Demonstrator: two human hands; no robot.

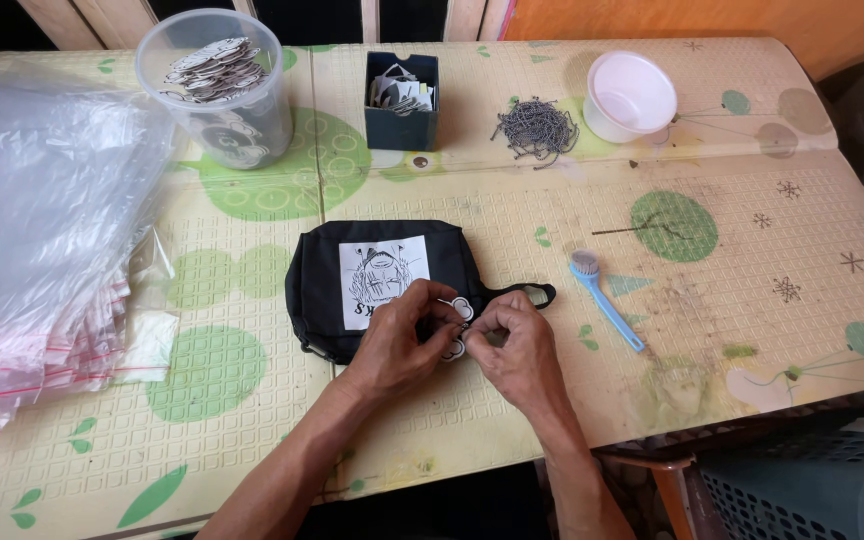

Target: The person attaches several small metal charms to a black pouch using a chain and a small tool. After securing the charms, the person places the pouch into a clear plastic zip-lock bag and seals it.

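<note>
Both hands are working at the near right corner of the black pouch (382,285), which is lying flat on the patterned table mat (732,300) with its white printed patch facing up. The left hand (397,340) is pinching with thumb and forefinger pressed together on a small white charm (460,309) at the pouch's edge, and the right hand (520,345) is curling its fingertips tight against the same spot, apparently gripping a second small white piece just below; exactly what sits between those fingers I cannot tell, as the knuckles are hiding it. The charm is lying at about one o'clock from the left hand's pinch and at eleven o'clock from the right hand, touching both. The likely trouble, as I judge it, is the tiny piece slipping out of the pinch, since the hold is only at the fingertips, and the limp pouch sliding on the mat because nothing is pinning it down. The pouch's loop strap (527,292) is sitting at twelve o'clock from the right hand and could be snagging the fingers. A blue brush (604,300) is lying at two o'clock from the right hand, near enough to be getting knocked. The pile of ball chains (537,128) is resting well apart at twelve o'clock.
</note>
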